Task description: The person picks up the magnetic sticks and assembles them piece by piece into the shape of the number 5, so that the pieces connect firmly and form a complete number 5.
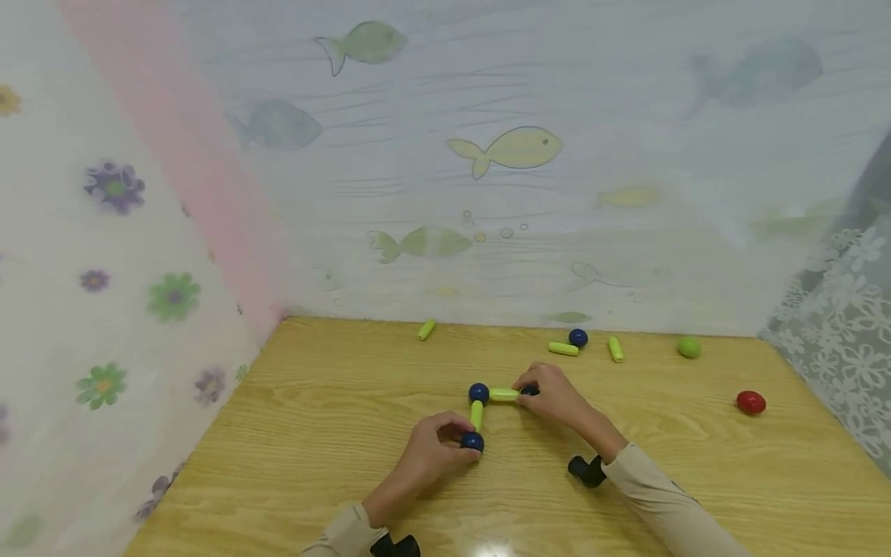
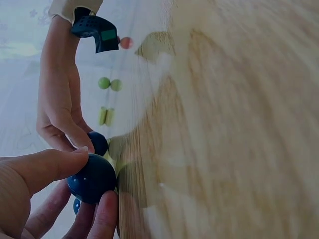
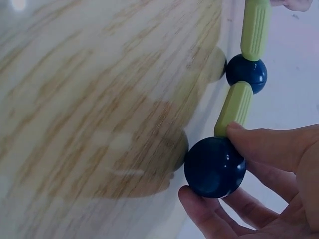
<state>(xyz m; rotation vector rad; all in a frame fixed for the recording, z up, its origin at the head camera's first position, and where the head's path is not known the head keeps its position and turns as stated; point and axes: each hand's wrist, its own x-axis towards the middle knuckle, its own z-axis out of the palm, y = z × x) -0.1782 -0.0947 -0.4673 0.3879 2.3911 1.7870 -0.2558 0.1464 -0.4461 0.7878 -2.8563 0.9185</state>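
Two lime-green rods and three dark blue balls form a bent chain on the wooden table. The corner ball (image 1: 479, 394) joins one rod (image 1: 476, 415) running toward the person and another rod (image 1: 504, 395) running right. My left hand (image 1: 433, 451) grips the near end ball (image 2: 92, 179) between thumb and fingers. At the right end, my right hand (image 1: 557, 396) pinches the other end ball (image 3: 215, 168), its thumb at the joint with the green rod (image 3: 234, 109). In the head view the right fingers partly cover that ball.
Along the back edge lie a green rod (image 1: 426, 329), another rod (image 1: 563, 349) beside a blue ball (image 1: 578, 337), and a third rod (image 1: 616, 350). A green ball (image 1: 689, 347) and a red ball (image 1: 751, 402) sit at the right. Patterned fabric borders the table (image 1: 334, 371).
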